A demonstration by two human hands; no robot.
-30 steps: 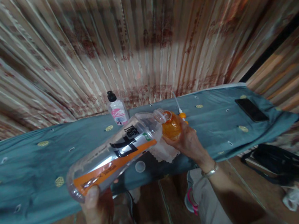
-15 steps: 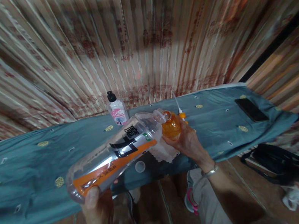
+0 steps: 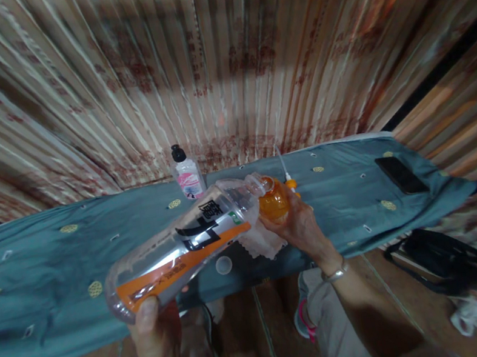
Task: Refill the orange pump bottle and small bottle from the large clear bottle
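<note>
Bottle (image 3: 181, 247) clear, orange-striped, tilted; left hand (image 3: 155, 331) grips base, right hand (image 3: 300, 226) clasps orange container (image 3: 273, 203).

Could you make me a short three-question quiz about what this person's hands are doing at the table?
1. True or false: the large clear bottle is standing upright on the blue cloth.
2. Which hand grips the small orange bottle? A) left hand B) right hand C) neither
3. Fill in: the mouth of the large bottle is tipped toward the small ____ bottle.

Key
1. False: the left hand holds it tilted by its base.
2. B: the right hand is wrapped around it.
3. orange
</note>
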